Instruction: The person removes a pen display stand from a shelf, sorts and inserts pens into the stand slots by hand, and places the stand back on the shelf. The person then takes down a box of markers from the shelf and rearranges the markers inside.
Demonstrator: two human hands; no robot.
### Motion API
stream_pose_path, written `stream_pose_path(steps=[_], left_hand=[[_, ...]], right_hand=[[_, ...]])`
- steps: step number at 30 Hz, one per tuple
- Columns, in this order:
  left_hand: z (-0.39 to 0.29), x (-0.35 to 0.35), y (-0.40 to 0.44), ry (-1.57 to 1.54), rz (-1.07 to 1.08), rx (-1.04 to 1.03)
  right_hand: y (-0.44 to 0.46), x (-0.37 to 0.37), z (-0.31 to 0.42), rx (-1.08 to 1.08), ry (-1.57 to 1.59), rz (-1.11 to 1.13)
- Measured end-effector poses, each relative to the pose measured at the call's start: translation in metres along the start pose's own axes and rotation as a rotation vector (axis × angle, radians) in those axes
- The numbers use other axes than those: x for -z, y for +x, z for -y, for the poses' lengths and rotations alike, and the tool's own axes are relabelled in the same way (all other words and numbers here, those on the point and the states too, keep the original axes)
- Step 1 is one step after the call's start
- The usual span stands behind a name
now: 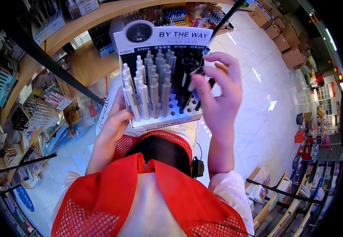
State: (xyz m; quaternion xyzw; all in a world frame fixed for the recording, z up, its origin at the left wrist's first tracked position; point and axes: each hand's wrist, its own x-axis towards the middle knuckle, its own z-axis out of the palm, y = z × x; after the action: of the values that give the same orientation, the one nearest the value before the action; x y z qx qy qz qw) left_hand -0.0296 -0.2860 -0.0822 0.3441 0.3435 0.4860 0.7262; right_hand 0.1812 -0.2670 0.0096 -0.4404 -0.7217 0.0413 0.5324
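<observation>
A white display box [161, 123] with a "BY THE WAY" header card stands upright in front of my body. White and grey pens [143, 93] fill its left and middle holes, and black pens [187, 73] stand on the right, with several bare holes at the front right. My left hand [120, 116] grips the box at its lower left side. At the box's right edge, my right hand [220, 87] has its thumb and forefinger closed on a black pen among the others; its other fingers are curled.
Wooden shelves [76, 23] with pens and stationery curve along the left and top. Cardboard boxes [292, 59] lie at the upper right on the pale tiled floor [258, 114]. More shelving [290, 201] stands at the lower right.
</observation>
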Motion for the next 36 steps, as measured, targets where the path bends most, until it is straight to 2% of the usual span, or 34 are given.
stream_pose_path(steps=[3,5,8,10,13,17,23,26,29,33,36], left_hand=[[0.013,0.004,0.007,0.096,0.040,-0.160],[0.015,0.004,0.010,0.094,0.052,-0.132],[0.017,0.004,0.012,0.081,0.052,-0.052],[0.013,0.002,0.010,0.027,0.033,0.034],[0.011,0.002,0.009,-0.057,0.037,0.034],[0.012,0.008,0.011,-0.077,0.008,0.046],[0.009,0.016,0.011,-0.086,-0.023,0.082],[0.006,0.016,0.010,-0.079,-0.010,0.062],[0.002,0.014,0.009,-0.104,0.000,0.059],[-0.002,0.012,0.006,-0.105,0.007,0.065],[-0.004,0.008,0.004,-0.082,0.010,0.040]], right_hand=[[0.006,0.011,-0.004,-0.079,0.210,-0.128],[0.010,0.017,0.001,-0.148,0.248,-0.192],[0.016,0.018,0.013,-0.364,0.524,-0.263],[0.020,0.024,0.012,-0.439,0.518,-0.191],[0.023,0.034,0.006,-0.518,0.501,-0.026],[0.024,0.039,0.001,-0.539,0.770,0.023],[0.023,0.046,-0.001,-0.500,0.599,0.021],[0.026,0.041,-0.001,-0.540,0.630,0.044],[0.033,0.034,-0.001,-0.511,0.416,0.109],[0.043,0.026,-0.002,-0.565,0.319,0.162],[0.045,0.021,0.001,-0.516,0.301,0.217]])
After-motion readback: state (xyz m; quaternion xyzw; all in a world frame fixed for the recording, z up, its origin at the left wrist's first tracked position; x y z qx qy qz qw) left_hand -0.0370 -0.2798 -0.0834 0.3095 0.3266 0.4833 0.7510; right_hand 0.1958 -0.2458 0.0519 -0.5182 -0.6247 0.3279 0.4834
